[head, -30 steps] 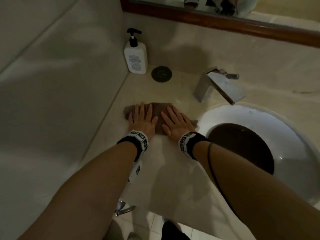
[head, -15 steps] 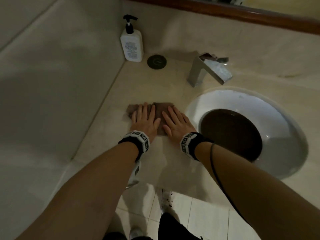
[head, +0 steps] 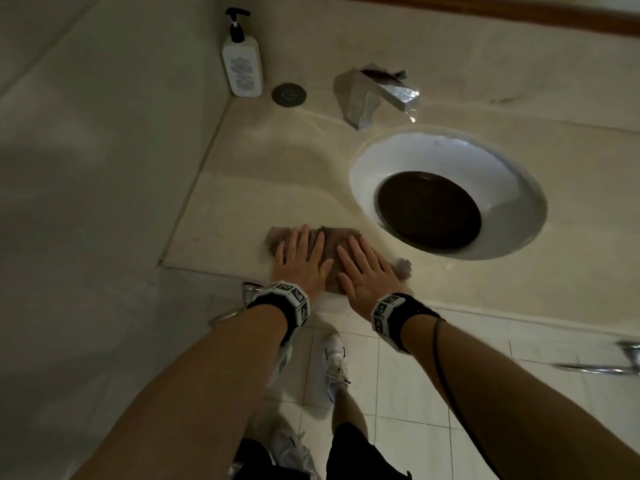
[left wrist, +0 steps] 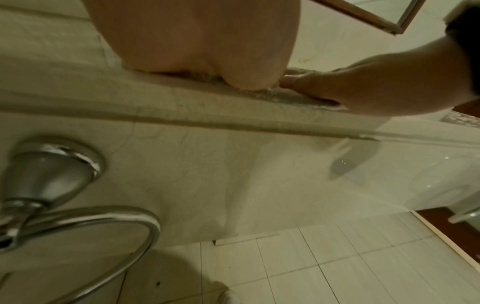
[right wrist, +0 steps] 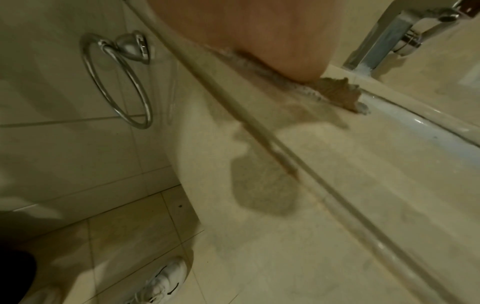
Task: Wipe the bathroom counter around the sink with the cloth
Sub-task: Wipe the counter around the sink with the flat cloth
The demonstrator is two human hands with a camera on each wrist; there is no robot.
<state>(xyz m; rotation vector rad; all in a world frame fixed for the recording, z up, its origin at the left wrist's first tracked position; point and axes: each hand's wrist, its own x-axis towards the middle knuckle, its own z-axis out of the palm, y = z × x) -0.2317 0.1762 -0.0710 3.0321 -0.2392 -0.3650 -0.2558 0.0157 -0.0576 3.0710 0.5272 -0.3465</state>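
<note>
1. Since a second ago, both my hands and the brown terry cloth [head: 330,242] have slid back from the middle of the beige stone desk [head: 263,188] to its front edge, left of the basin.
2. My left hand [head: 301,259] lies flat on the left part of the cloth, fingers straight and held together, pressing down.
3. My right hand [head: 367,271] lies flat on the right part, fingers straight and slightly fanned; the two hands sit side by side, nearly touching, gripping nothing.
4. One cloth: it is pinned on the desk under both palms, with a frayed corner poking out to the right of my right hand, near the basin rim.
5. One round white sink [head: 433,157] is set in the desk; it holds a dark round disc [head: 427,211] at the bottom. I cannot tell whether that is water or a cover.
6. One white pump bottle with a black nozzle [head: 242,65] stands upright in the back left corner; what it holds is hidden.
7. One dark round cap [head: 289,94] sits in the desk just right of the bottle.
8. One square chrome tap [head: 375,98] stands behind the sink.
9. One chrome towel ring [right wrist: 116,80] hangs on the wall below the desk edge.
10. Two white trainers [head: 335,367] show on the tiled floor.
</note>
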